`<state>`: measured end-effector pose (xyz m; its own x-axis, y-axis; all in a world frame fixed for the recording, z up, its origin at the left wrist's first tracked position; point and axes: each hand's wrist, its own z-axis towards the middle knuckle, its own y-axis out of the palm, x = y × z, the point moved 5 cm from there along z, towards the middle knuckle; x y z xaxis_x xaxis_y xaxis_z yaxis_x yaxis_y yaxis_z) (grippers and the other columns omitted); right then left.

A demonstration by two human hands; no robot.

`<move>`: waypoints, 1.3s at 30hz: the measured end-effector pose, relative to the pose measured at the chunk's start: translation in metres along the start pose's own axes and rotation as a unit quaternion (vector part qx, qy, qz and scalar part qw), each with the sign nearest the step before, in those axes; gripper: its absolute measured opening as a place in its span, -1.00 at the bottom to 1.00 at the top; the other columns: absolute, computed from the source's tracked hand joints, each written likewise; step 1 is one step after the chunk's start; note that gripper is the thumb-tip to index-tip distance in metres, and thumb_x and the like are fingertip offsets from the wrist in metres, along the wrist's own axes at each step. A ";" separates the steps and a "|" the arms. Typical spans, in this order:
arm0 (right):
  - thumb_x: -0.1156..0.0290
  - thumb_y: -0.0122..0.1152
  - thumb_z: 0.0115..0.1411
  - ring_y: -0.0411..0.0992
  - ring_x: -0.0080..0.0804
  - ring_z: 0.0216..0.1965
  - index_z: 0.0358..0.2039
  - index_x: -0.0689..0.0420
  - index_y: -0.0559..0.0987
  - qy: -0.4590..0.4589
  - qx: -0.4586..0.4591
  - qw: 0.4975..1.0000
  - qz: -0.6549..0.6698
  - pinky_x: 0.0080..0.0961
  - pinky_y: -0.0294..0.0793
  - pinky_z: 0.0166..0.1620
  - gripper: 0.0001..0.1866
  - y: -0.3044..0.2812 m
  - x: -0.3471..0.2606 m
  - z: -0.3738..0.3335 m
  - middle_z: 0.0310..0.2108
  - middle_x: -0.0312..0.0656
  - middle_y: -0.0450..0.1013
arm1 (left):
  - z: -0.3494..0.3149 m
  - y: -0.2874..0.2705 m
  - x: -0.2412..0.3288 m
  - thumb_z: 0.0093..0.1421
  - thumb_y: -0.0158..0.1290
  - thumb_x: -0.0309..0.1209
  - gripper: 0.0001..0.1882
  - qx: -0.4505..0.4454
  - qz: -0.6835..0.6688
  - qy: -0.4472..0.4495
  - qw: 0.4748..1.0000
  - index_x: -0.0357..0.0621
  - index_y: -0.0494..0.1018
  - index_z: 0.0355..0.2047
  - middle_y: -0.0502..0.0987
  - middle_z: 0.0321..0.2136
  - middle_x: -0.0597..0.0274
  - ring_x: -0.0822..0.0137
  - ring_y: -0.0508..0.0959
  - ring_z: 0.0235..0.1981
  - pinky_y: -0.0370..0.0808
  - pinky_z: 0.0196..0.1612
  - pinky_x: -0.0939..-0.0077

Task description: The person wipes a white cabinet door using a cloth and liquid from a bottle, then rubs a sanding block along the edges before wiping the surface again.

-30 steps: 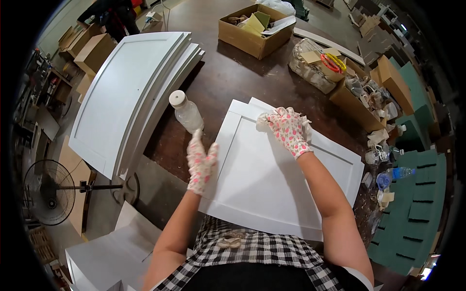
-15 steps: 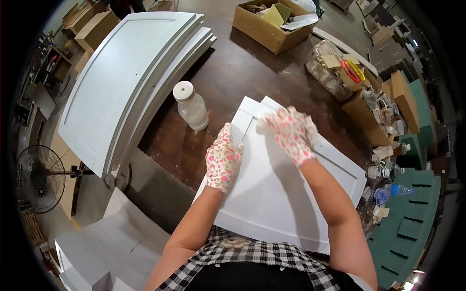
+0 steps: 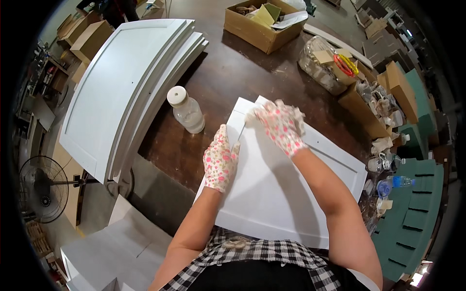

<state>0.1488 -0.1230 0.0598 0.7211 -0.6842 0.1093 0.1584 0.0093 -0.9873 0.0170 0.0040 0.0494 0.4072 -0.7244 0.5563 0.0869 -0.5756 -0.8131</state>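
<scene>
A white framed panel, like a cabinet door, lies on the dark brown table in front of me. My left hand, in a flower-patterned glove, rests along the panel's left frame strip with its fingers stretched and the thumb apart. In a matching glove, my right hand presses a pale crumpled cloth onto the panel's far end, by the corner of the recessed frame. Its fingertips are blurred and partly hidden by the cloth. Beyond my left hand stands a clear bottle with a white lid, part filled with liquid.
A stack of white panels rises at the left. Far back is an open cardboard box; a clear plastic jar and a box of wrapped parts stand right. A fan is at far left, plastic bottles at right.
My right hand has shifted slightly left with the cloth, over the panel's far corner. My left hand stays on the frame strip. The whole view has tilted a little.
</scene>
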 end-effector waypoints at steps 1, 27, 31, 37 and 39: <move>0.42 0.15 0.03 0.36 -0.26 -0.16 -0.31 -0.05 0.56 0.003 0.000 1.000 0.024 -0.29 0.41 -0.17 -0.83 -0.001 0.003 -0.016 -0.22 -0.29 0.43 | 0.001 -0.002 -0.002 0.18 0.06 -0.22 -0.31 0.003 0.010 -0.007 1.000 -0.21 0.11 0.25 0.39 0.08 -0.03 0.06 0.46 0.03 0.38 0.08 0.25; 0.53 0.12 0.01 0.35 -0.26 -0.13 -0.26 -0.07 0.53 -0.001 -0.015 1.000 0.024 -0.26 0.40 -0.16 -0.74 -0.021 0.006 0.008 -0.21 -0.24 0.39 | 0.003 0.003 0.005 0.20 0.04 -0.24 -0.34 -0.015 -0.008 0.017 1.000 -0.26 0.12 0.23 0.33 0.13 -0.06 0.04 0.44 0.05 0.37 0.09 0.26; 0.49 0.11 0.03 0.36 -0.26 -0.14 -0.27 -0.10 0.53 0.005 -0.030 1.000 -0.006 -0.22 0.40 -0.16 -0.77 -0.015 0.005 -0.023 -0.24 -0.24 0.40 | 0.004 -0.002 -0.001 0.20 0.04 -0.24 -0.35 0.020 -0.009 0.018 1.000 -0.27 0.14 0.22 0.35 0.12 -0.08 0.04 0.44 0.05 0.37 0.10 0.25; 0.47 0.09 0.06 0.36 -0.22 -0.11 -0.27 -0.07 0.56 0.041 -0.062 0.997 0.025 -0.25 0.40 -0.09 -0.79 -0.017 0.007 -0.013 -0.20 -0.25 0.41 | 0.004 0.000 0.004 0.19 0.04 -0.27 -0.35 0.014 -0.018 0.031 0.999 -0.29 0.13 0.22 0.35 0.11 -0.09 0.04 0.44 0.05 0.36 0.11 0.25; 0.46 0.08 0.08 0.35 -0.22 -0.10 -0.27 -0.06 0.58 0.017 -0.039 0.998 0.035 -0.27 0.40 -0.10 -0.79 -0.021 -0.014 0.020 -0.17 -0.26 0.42 | 0.004 0.000 0.008 0.19 0.04 -0.29 -0.36 -0.012 -0.013 0.012 1.000 -0.30 0.13 0.22 0.35 0.10 -0.10 0.04 0.44 0.05 0.37 0.10 0.25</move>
<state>0.1489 -0.0987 0.0810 0.7047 -0.7086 0.0370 0.0540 0.0015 -0.9985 0.0240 0.0000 0.0527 0.3838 -0.7171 0.5818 0.0754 -0.6036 -0.7937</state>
